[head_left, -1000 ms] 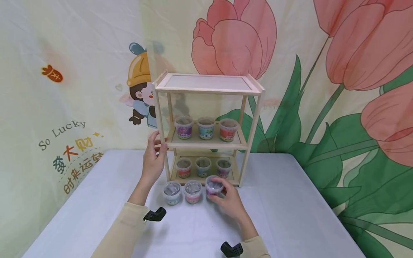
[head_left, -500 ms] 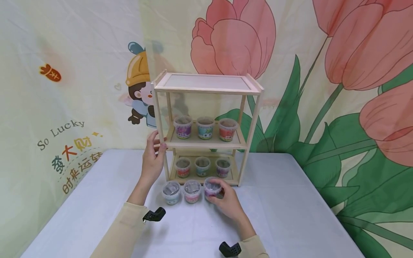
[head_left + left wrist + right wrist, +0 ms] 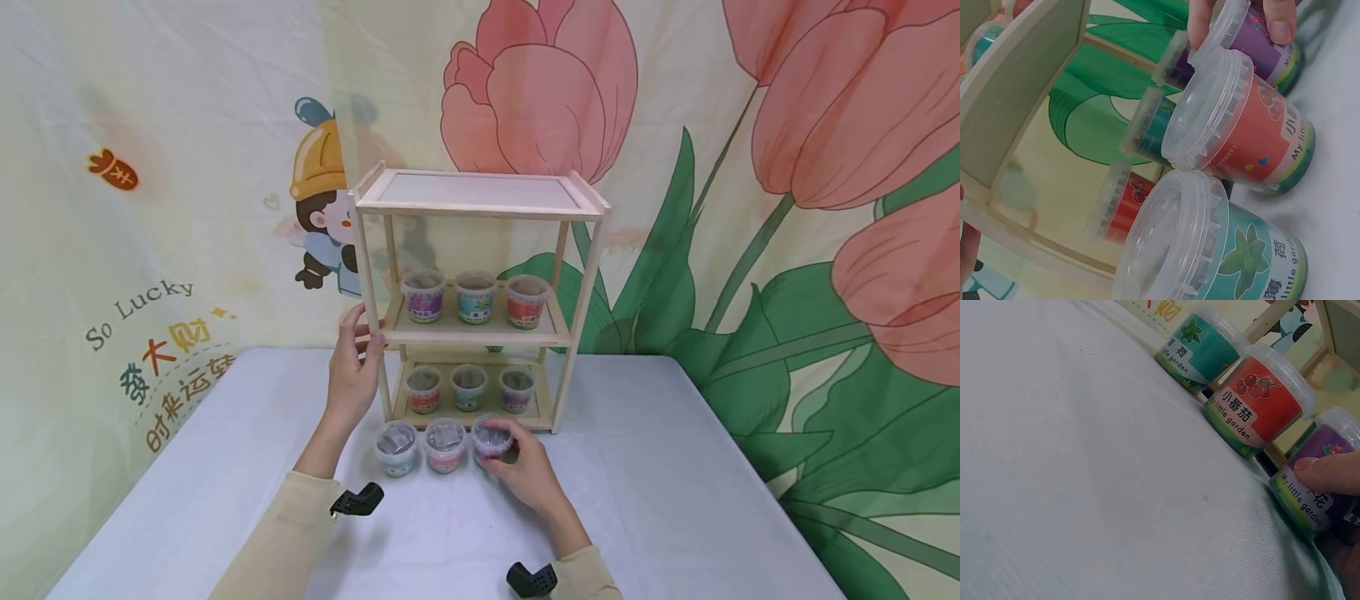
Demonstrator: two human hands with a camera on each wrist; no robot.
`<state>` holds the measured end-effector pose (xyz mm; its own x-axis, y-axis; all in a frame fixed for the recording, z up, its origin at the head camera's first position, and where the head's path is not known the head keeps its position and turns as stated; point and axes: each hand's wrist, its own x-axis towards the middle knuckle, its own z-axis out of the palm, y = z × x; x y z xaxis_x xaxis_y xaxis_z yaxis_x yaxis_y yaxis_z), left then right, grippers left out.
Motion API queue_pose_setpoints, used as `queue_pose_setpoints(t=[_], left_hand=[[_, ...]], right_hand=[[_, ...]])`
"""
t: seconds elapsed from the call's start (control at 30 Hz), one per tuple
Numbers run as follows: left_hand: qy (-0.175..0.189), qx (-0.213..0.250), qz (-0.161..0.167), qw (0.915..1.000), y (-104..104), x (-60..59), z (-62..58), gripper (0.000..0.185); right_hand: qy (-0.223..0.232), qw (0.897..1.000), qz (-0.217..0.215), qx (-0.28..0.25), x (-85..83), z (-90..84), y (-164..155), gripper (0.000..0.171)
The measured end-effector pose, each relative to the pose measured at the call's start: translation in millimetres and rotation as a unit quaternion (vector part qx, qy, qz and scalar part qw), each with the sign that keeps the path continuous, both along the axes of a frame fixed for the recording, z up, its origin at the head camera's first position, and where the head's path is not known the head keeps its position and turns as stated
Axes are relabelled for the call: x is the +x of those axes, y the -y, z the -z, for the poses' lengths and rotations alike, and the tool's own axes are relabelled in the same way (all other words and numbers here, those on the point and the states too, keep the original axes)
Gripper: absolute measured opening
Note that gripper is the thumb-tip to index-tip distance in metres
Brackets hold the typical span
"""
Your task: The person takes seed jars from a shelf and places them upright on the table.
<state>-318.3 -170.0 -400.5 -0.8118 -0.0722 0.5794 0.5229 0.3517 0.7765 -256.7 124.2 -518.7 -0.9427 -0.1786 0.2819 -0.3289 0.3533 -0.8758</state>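
My right hand [image 3: 531, 473] grips a purple-labelled plastic tub [image 3: 486, 447] with a clear lid, thumb across its label in the right wrist view. It stands at the right end of a front row on the cloth. Beside it are a red-labelled tub [image 3: 445, 457] with a tomato picture and a teal-labelled tub [image 3: 396, 458] with a mint-leaf picture. My left hand [image 3: 354, 371] holds the left front post of a small wooden shelf [image 3: 480, 336] at middle-tier height, thumb in front. The row stands right before the shelf's bottom edge.
Three tubs, purple, teal [image 3: 475, 302] and red, line the middle tier. Three more, red, teal [image 3: 468, 393] and purple, stand on the bottom tier. A white cloth covers the table [image 3: 637, 483]. A printed curtain [image 3: 675, 100] hangs close behind the shelf.
My right hand has brought the purple tub slightly left and down, into line beside the red one. My left hand keeps its hold on the post.
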Motion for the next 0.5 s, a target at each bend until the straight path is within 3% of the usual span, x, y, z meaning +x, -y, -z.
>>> queue_pose_setpoints(t=[0.5], left_hand=[[-0.001,-0.009,-0.010,0.9999,0.6,-2.6,2.1,0.054]], right_hand=[[0.005,1.000,0.003,0.012,-0.5,3.7,1.4,0.059]])
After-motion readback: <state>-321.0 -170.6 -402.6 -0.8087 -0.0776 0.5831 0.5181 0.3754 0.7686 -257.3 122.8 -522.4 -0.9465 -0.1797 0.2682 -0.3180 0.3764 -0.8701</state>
